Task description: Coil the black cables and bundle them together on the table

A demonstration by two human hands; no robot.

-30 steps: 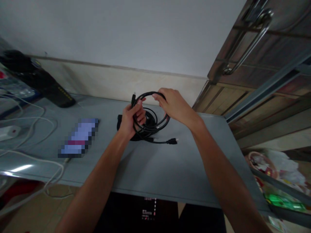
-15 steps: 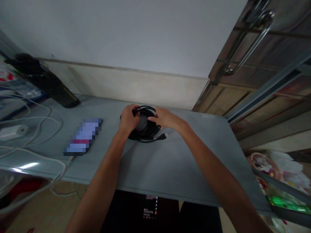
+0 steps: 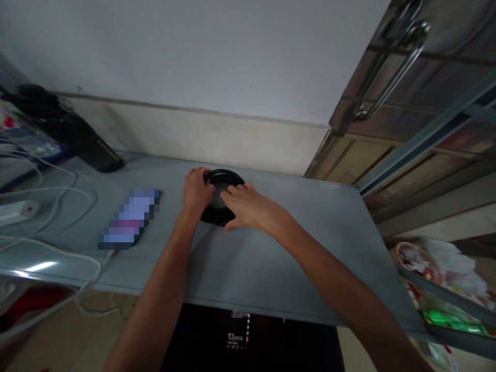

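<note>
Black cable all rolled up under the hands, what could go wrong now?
The cable coil is only pressed flat on the table by the left hand and right hand, and nothing seen ties it. It might spring open if they let go. The white cords lie close on the left, so loose loops could tangle with them.

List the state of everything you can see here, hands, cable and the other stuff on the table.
black cable coil: wound up, lying flat on the grey table
left hand: curled around the coil's left edge
right hand: open, palm down on the coil
white cables: loose, partly hanging off the table
white adapter: lying flat
black bottle: not upright
</note>
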